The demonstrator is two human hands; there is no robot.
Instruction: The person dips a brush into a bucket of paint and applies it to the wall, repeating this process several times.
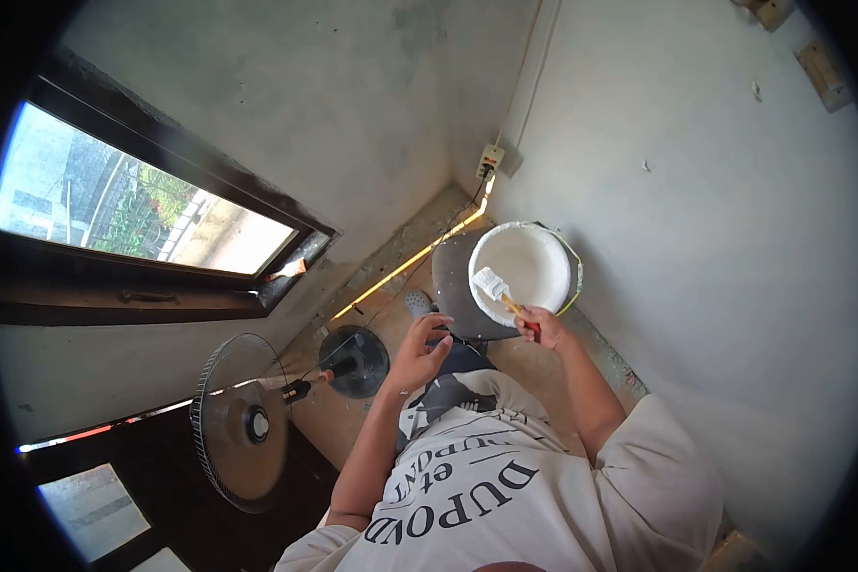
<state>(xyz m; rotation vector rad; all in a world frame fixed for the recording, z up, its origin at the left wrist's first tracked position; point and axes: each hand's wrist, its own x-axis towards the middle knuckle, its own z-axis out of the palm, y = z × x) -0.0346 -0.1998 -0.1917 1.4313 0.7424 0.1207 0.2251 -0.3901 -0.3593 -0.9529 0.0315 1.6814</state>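
A paintbrush [508,302] with white-coated bristles is gripped by its handle in my right hand [541,329]. Its bristle end hangs over the near left rim of a white bucket [473,276], whose inside is coated white. The bucket stands on a dark grey stool or seat [453,286] and has a wire handle with a greenish cover at its right side. To the left of the bucket, my left hand [423,351] is raised in the air with its fingers apart and slightly curled, touching nothing.
A standing fan [243,424] with its round black base [355,362] is at the left. Beyond the stool, a power outlet [489,160] and cables run along the wall corner. A dark-framed window [153,276] fills the upper left, with another brush [288,271] on its sill. A plain wall [696,238] rises close on the right.
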